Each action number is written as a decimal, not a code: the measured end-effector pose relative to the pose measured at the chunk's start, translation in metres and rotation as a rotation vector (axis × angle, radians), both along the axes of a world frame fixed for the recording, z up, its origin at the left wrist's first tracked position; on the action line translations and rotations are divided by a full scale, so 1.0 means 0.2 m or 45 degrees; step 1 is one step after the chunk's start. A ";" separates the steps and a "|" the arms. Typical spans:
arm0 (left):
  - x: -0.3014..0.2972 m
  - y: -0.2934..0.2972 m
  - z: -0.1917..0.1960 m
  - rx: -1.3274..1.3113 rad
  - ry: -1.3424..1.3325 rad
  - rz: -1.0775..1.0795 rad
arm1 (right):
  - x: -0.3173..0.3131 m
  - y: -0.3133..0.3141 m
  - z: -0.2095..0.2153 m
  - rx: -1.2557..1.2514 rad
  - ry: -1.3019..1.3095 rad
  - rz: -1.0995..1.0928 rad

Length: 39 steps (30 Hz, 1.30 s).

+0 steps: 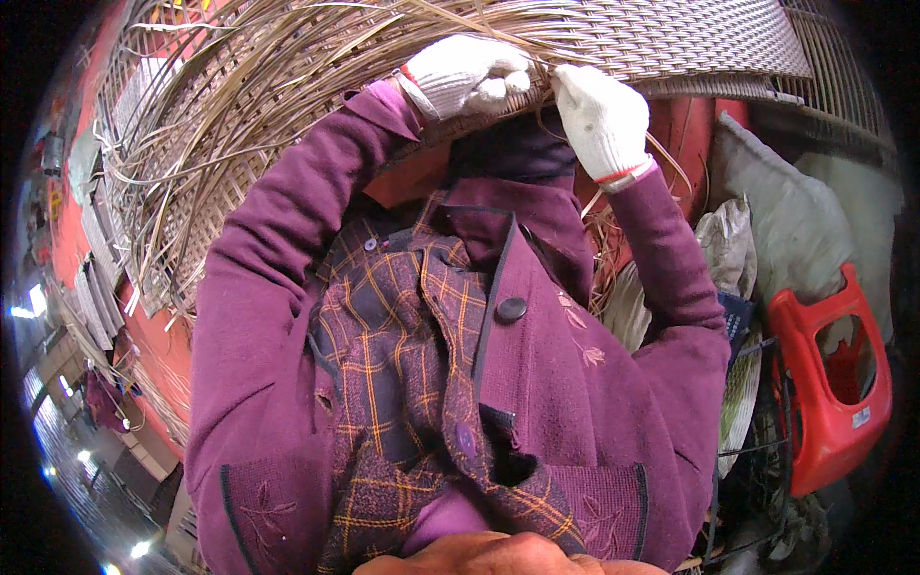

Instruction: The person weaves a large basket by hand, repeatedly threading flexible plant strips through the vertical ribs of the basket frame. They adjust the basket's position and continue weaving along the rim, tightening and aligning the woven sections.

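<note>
Where the two gloved hands meet at the near rim of the woven wicker panel [685,38], a thin wicker strand [541,69] appears to be worked by the fingertips. For this to be done well, the strand should be laid flat and untwisted, drawn snug with an even pull, and bent gently — a sharp kink could split it. The rim is best steadied by one hand while the strand is guided by the other, and the bundle of loose strands [225,120] spread over the panel's left part should be held clear so that no stray length is caught.

By the left hand [470,77], in a white knit glove, the panel's rim is met; its fingers are curled inward and drawn together, but whether a strand is gripped inside them cannot be told. By the right hand [604,115], gloved likewise, a pinch is formed just beside it — thumb and fingertips brought together, seemingly clamped on the strand. The panel itself is stretched across the top of the view, beyond both hands, its rim turned toward the body.
</note>
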<state>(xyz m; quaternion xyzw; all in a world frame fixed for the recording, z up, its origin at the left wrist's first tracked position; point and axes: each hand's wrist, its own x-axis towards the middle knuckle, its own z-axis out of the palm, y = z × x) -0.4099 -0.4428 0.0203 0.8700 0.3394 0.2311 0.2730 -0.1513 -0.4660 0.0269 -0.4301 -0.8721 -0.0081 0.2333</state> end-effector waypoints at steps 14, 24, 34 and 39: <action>0.14 0.06 0.13 -1.266 -0.198 0.316 | 0.01 0.20 0.04 -0.455 0.138 0.161; 0.14 0.02 0.10 -0.490 0.002 0.131 | 0.20 0.19 0.34 -0.166 -0.297 0.111; 0.32 -0.13 0.05 0.433 0.536 -0.053 | 0.12 -0.33 0.42 -0.433 0.085 0.200; 0.39 0.13 0.23 0.215 0.003 -0.049 | -0.08 -0.54 0.24 -0.566 0.309 0.180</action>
